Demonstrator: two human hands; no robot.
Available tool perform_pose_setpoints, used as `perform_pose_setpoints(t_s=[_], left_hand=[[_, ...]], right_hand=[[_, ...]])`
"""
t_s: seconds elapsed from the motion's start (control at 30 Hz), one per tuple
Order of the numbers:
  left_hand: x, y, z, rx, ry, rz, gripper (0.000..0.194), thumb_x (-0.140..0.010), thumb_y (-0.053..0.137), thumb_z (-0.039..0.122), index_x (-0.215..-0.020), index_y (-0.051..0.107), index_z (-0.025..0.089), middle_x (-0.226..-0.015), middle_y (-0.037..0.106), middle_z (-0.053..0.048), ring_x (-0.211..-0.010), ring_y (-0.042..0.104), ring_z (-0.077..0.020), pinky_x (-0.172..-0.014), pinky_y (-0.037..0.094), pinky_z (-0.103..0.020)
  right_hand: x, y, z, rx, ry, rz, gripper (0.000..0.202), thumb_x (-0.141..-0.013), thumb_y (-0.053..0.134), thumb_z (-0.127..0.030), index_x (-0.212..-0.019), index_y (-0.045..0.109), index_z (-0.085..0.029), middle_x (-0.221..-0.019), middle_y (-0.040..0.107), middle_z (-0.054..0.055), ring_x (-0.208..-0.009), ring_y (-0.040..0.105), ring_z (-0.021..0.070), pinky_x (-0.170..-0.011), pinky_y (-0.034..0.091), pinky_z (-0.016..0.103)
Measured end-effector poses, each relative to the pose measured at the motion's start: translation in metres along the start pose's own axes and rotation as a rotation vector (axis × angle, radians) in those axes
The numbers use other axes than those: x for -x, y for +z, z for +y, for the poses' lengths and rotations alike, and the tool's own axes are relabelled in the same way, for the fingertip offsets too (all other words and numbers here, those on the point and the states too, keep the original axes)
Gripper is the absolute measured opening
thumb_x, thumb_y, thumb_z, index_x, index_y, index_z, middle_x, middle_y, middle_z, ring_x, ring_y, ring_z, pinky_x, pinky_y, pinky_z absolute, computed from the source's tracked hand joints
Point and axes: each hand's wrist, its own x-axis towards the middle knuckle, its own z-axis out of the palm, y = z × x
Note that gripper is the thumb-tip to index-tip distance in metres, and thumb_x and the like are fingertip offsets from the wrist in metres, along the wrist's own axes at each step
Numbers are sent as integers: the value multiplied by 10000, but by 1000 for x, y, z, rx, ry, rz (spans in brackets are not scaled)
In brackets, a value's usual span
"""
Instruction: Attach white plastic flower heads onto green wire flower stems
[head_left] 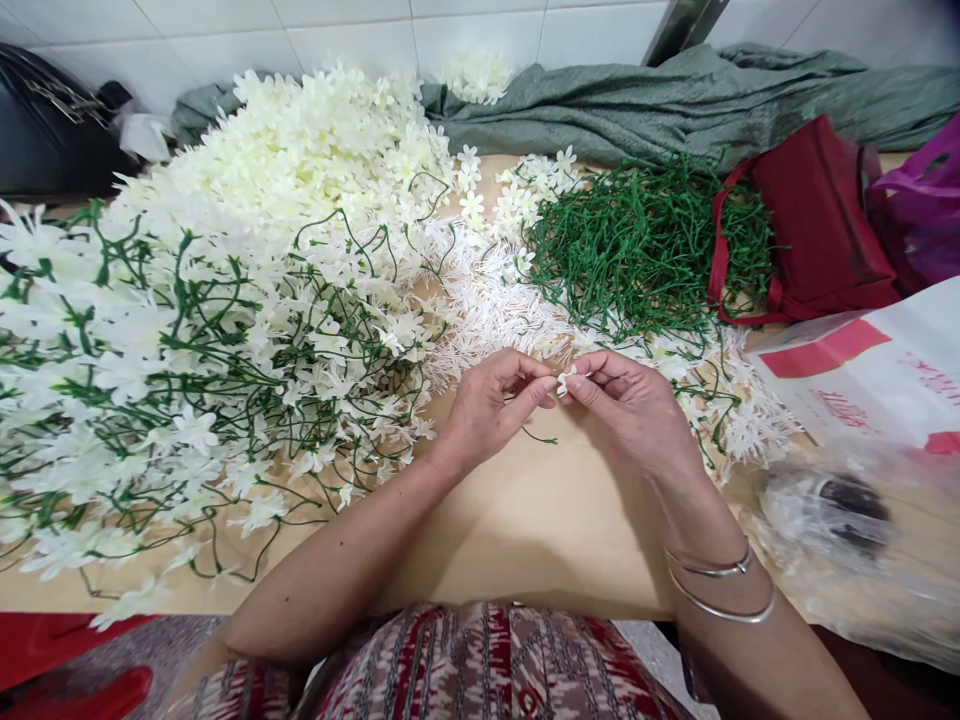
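Note:
Over the near middle of the table, my two hands meet fingertip to fingertip. My right hand (637, 405) is closed in a pinch on a small white artificial flower (564, 381). My left hand (495, 400) is also pinched shut, touching the flower's other side. A thin green plastic stem (541, 438) pokes out below the left fingers, which seem to grip its hidden upper part. Just beyond my hands lies a heap of thin white stamens (495, 300). Behind my right hand sits a pile of loose green stems (637, 245).
At left, a large mound of stemmed white flowers (247, 370) spreads over the table (525, 540). Loose cream petals (322, 140) are heaped behind it. A red bag (821, 220), a white printed bag (892, 360) and clear plastic (847, 530) are at right. Grey-green cloth (637, 105) lines the wall.

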Motion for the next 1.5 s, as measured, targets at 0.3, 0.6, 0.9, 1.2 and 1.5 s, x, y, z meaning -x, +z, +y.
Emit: perform_pose_setpoints(t_s=[0.3, 0.6, 0.9, 1.2, 1.5], left_hand=[[1, 0, 4, 22, -37, -24, 281, -1002, 682, 438, -930, 673, 166, -781, 739, -31, -669, 719, -113, -642, 564, -221], [2, 6, -4, 60, -55, 12, 384, -980, 685, 542, -948, 675, 160, -782, 738, -40, -687, 722, -134, -649, 569, -244], [-1, 3, -3, 42, 2, -10, 273, -1012, 659, 428, -1039, 720, 163, -856, 737, -45, -730, 718, -134, -662, 564, -251], [0, 4, 0, 45, -43, -4, 227, -1009, 661, 381, -1007, 715, 160, -840, 748, -53, -739, 727, -143, -693, 593, -264], [2, 1, 2, -31, -43, -24, 270, -1019, 651, 438, -947, 720, 188, -889, 777, -69, -781, 736, -164, -727, 581, -296]], right_hand=[[1, -1, -2, 33, 12, -55, 231, -791, 865, -473, -843, 740, -287, -739, 753, 3, -677, 670, 187, -655, 552, 327], [2, 6, -8, -6, 20, -47, 235, -793, 862, -449, -842, 719, -270, -704, 709, -19, -688, 676, 171, -724, 574, 322], [-1, -8, -8, -115, 30, -55, 335, -788, 845, -541, -1014, 765, -307, -885, 713, 0, -782, 642, 174, -789, 546, 349], [-2, -7, -5, -18, 32, -22, 373, -653, 938, -552, -846, 764, -284, -814, 736, 7, -743, 625, 179, -707, 545, 346], [2, -4, -4, 51, 16, -28, 299, -725, 911, -509, -791, 756, -262, -740, 763, 18, -690, 689, 189, -683, 575, 359]])
